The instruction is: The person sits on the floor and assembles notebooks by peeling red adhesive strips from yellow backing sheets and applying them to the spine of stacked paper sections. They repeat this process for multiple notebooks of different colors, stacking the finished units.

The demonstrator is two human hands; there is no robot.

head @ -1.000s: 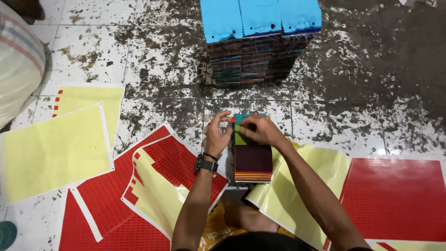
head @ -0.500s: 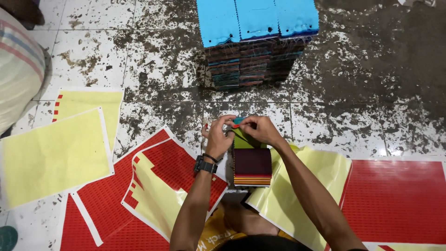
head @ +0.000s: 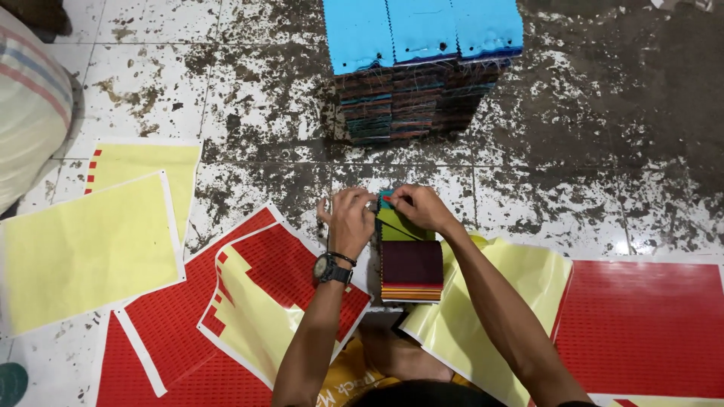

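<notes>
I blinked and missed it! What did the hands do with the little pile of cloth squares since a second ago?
Not much. The left hand and right hand kept pinching the top edge of the small fabric stack, and the green swatch on top now shows more. The big blue-topped pile, the red sheets and yellow sheets stayed where they were.

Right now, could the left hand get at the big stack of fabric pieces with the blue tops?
Probably yes. The left hand is on the small swatch pile, and only bare tiled floor lies between it and the blue-topped stack straight ahead.
</notes>
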